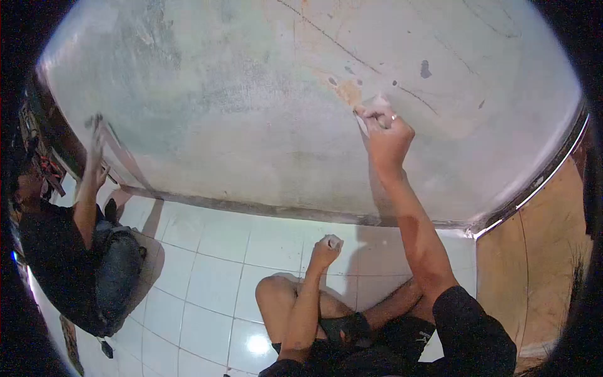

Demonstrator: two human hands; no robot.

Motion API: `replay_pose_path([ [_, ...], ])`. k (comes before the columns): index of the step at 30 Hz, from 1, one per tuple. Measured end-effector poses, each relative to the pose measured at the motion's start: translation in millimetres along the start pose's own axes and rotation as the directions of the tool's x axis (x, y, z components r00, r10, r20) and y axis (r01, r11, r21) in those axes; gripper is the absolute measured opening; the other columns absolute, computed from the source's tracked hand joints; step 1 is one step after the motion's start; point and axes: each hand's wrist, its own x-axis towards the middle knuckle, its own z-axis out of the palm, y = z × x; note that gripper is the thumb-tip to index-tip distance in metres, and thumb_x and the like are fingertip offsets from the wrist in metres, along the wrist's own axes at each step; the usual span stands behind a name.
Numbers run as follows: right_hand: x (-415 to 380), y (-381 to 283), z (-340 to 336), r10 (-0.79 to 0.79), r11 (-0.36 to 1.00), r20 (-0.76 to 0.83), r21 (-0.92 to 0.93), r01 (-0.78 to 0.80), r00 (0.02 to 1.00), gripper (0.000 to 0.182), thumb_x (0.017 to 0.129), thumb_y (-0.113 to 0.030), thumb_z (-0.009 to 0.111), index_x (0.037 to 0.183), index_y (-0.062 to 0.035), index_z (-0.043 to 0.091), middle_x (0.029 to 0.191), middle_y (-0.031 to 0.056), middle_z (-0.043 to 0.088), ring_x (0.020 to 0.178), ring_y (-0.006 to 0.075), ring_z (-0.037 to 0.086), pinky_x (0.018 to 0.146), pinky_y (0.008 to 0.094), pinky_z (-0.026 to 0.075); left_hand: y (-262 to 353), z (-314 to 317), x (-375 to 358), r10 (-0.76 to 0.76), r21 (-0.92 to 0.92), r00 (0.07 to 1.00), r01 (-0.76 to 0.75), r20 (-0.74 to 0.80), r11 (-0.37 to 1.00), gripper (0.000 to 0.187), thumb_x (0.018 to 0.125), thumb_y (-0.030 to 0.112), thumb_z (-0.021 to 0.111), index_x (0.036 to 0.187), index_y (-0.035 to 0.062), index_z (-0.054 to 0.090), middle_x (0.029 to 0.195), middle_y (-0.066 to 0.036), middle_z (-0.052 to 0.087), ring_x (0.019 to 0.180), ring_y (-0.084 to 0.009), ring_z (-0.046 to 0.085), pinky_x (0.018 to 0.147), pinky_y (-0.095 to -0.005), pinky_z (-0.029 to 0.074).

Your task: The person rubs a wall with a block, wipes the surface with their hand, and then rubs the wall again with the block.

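My right hand [386, 129] is raised against the pale, patchy wall [251, 125], with its fingers curled around something whitish and thin whose edge shows at the fingertips. A ring is on one finger. Around that hand the wall has an orange-brown stain [347, 92], dark spots and a long scratch line. My left hand [328, 248] is low, above my crossed legs, with its fingers curled round a small pale thing that I cannot make out.
A co-worker in dark clothes [53, 257] sits at the left, one hand [94, 138] raised at the wall. White floor tiles [210, 283] lie below the wall's dark bottom edge. A tan panel [524, 251] stands at the right.
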Motion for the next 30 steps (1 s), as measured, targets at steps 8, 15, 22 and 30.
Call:
replay_pose_path([
  [8,-7,0,-2,-0.046,0.99,-0.038,0.128,0.051,0.998,0.008,0.073,-0.014,0.076,0.076,-0.015,0.069,0.065,0.0089,0.063,0.055,0.0251,0.059,0.055,0.0351,0.045,9,-5,2,-0.099,-0.076,0.991,0.106,0.086,0.992,0.019,0.085,0.024,0.066,0.091,0.0063,0.066,0.082,-0.014,0.068,0.076,-0.0292,0.066,0.07,-0.0366,0.051],
  [15,4,-3,6,-0.068,0.995,-0.044,0.074,0.071,0.997,0.01,0.073,-0.017,0.078,0.075,-0.0131,0.068,0.066,0.0131,0.064,0.058,0.028,0.061,0.057,0.037,0.046,5,7,-2,-0.02,-0.06,1.0,0.019,-0.009,0.998,0.019,0.084,0.024,0.066,0.09,0.0054,0.064,0.08,-0.014,0.067,0.075,-0.0269,0.066,0.07,-0.0373,0.051],
  [22,3,-4,4,0.011,0.999,-0.008,0.045,-0.011,1.0,0.007,0.077,-0.017,0.074,0.079,-0.0116,0.07,0.072,0.0165,0.066,0.063,0.0313,0.064,0.059,0.0369,0.048,-17,5,4,-0.01,-0.149,0.996,0.023,0.088,0.989,0.022,0.084,0.027,0.069,0.091,0.0065,0.065,0.082,-0.015,0.068,0.071,-0.0276,0.064,0.069,-0.0362,0.051],
  [30,-7,-6,-5,-0.007,0.995,0.022,0.096,0.005,1.0,0.017,0.076,-0.021,0.074,0.084,-0.0066,0.07,0.07,0.018,0.064,0.067,0.0336,0.065,0.059,0.0391,0.047,-2,3,0,-0.042,-0.105,0.998,0.046,0.045,0.993,0.022,0.083,0.026,0.067,0.092,0.006,0.065,0.084,-0.014,0.068,0.078,-0.0263,0.065,0.072,-0.0363,0.05],
])
